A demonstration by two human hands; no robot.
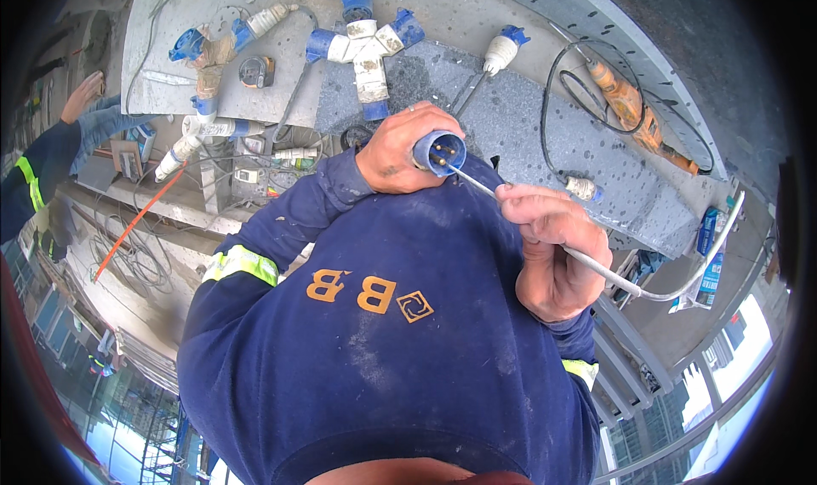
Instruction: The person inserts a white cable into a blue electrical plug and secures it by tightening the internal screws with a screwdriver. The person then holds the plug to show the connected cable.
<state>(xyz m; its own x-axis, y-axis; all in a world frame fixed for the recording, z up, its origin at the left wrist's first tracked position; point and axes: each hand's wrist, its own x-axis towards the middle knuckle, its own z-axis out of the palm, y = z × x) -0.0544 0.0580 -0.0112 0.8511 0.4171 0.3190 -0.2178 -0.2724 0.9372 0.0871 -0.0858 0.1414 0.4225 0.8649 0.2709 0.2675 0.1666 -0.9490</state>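
My left hand (393, 151) is wrapped round a blue round industrial plug (451, 147). Its open end faces me, and brass pins show inside the collar. My right hand (557, 245) grips a thin grey-white cable-like length (600, 271), whose narrow tip reaches the plug's mouth. Whether that tip touches a pin is too small to tell. Past my right fist, the length bends and curves up toward the right. Both hands are in front of my chest, near the edge of a speckled grey slab (519, 111).
Behind the hands are a white-and-blue multi-way splitter (370, 64), a second splitter (209, 59), a tape measure (257, 71) and a loose connector (502, 53). An orange power tool (630, 106) with a looped black cord lies at right. At far left is another person's hand (82, 95).
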